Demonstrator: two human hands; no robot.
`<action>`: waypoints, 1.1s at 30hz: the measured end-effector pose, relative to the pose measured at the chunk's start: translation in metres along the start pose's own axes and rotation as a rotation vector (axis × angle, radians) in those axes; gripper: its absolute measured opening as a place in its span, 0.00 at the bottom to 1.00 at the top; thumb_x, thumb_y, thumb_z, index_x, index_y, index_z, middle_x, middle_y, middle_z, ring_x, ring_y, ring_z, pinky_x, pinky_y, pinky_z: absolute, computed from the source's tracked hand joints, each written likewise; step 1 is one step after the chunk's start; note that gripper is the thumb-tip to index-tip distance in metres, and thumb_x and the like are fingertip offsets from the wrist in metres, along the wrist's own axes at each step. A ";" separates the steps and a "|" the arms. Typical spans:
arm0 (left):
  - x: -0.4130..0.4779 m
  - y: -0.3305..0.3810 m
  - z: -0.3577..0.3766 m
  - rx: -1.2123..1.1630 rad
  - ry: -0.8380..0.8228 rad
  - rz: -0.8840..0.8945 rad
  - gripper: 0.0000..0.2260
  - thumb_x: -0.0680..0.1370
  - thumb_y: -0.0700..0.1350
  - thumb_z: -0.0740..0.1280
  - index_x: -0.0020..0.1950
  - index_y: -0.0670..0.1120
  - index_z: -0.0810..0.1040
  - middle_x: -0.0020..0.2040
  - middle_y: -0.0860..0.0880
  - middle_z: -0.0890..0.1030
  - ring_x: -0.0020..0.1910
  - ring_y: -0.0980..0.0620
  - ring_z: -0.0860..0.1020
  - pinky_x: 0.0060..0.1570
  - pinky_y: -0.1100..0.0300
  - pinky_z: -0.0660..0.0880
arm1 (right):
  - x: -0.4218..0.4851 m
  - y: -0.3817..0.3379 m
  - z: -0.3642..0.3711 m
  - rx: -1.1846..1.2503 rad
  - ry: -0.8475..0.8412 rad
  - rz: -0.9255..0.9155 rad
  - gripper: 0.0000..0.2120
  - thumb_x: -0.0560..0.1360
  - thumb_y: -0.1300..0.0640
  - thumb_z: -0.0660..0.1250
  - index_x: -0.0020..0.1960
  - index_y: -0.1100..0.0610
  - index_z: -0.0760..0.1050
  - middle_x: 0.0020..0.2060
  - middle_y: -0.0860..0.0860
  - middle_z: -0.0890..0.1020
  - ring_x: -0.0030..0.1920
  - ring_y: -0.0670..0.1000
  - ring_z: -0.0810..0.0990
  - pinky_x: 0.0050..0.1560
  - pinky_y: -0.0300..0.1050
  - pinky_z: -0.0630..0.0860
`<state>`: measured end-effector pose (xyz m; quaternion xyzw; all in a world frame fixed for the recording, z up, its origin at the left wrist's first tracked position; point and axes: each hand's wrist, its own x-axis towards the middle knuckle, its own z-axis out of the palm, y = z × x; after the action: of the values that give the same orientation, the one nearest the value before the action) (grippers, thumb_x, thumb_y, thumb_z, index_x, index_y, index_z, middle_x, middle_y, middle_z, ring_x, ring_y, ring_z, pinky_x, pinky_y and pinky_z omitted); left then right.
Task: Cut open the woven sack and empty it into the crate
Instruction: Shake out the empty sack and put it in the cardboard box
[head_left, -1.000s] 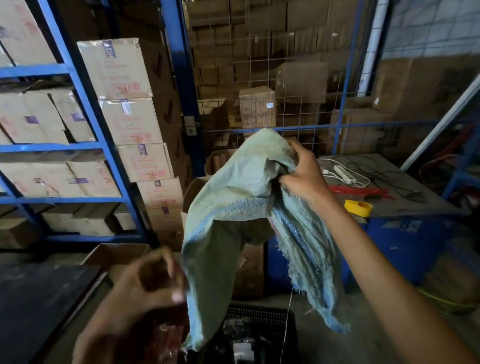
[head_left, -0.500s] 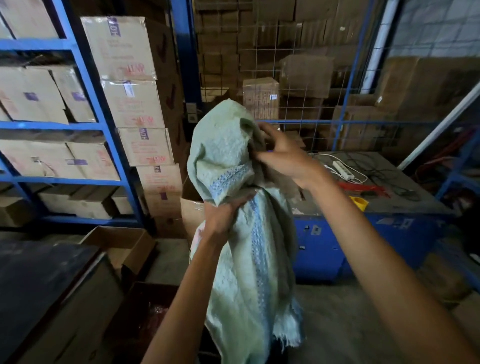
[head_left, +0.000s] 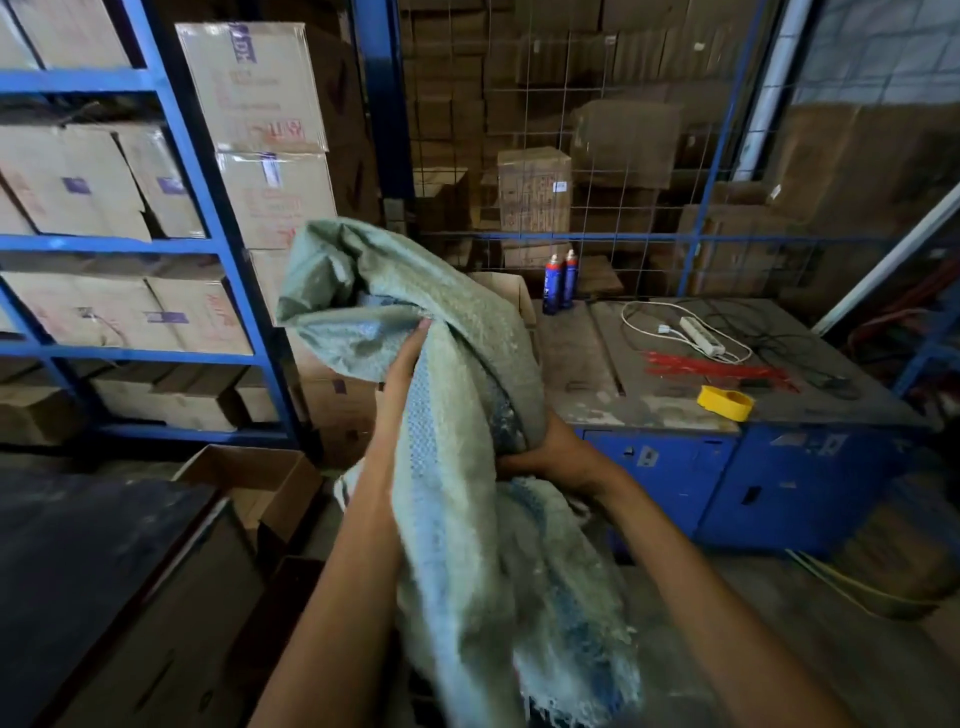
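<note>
At the centre of the frame, the limp green woven sack (head_left: 467, 467) is held up by both hands, the left hand (head_left: 402, 374) gripping its upper folds and the right hand (head_left: 550, 454) clasped round its bunched middle, its frayed end hanging low.

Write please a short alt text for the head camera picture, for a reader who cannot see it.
Two bare hands, left hand and right hand, hold up a limp pale green woven sack in a warehouse. Blue shelves with cardboard boxes stand left; a blue workbench stands right.
</note>
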<state>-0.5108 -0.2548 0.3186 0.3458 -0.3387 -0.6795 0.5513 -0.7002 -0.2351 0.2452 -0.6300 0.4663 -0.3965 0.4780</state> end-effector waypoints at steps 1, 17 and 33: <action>0.001 0.001 -0.011 0.024 0.016 -0.041 0.11 0.79 0.52 0.70 0.49 0.48 0.89 0.47 0.46 0.89 0.45 0.49 0.88 0.41 0.55 0.84 | 0.002 -0.002 -0.001 -0.067 0.032 0.029 0.32 0.59 0.63 0.82 0.58 0.46 0.75 0.56 0.48 0.85 0.55 0.48 0.84 0.45 0.38 0.81; -0.043 -0.038 -0.188 0.999 0.092 0.371 0.38 0.63 0.57 0.74 0.73 0.57 0.69 0.58 0.69 0.78 0.55 0.78 0.75 0.62 0.64 0.76 | 0.059 -0.087 0.091 -0.234 -0.010 -0.377 0.36 0.63 0.71 0.74 0.69 0.63 0.68 0.63 0.62 0.76 0.57 0.52 0.79 0.61 0.50 0.76; -0.002 -0.053 -0.389 -0.020 1.028 0.000 0.16 0.76 0.41 0.72 0.62 0.40 0.78 0.56 0.40 0.83 0.52 0.42 0.82 0.51 0.48 0.82 | 0.205 0.065 0.215 -0.223 -0.300 0.283 0.24 0.83 0.57 0.59 0.77 0.62 0.61 0.76 0.60 0.66 0.75 0.60 0.66 0.64 0.42 0.69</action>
<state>-0.2091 -0.2747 0.0676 0.6301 -0.0172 -0.4248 0.6498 -0.4587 -0.3902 0.1440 -0.6591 0.5148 -0.1736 0.5201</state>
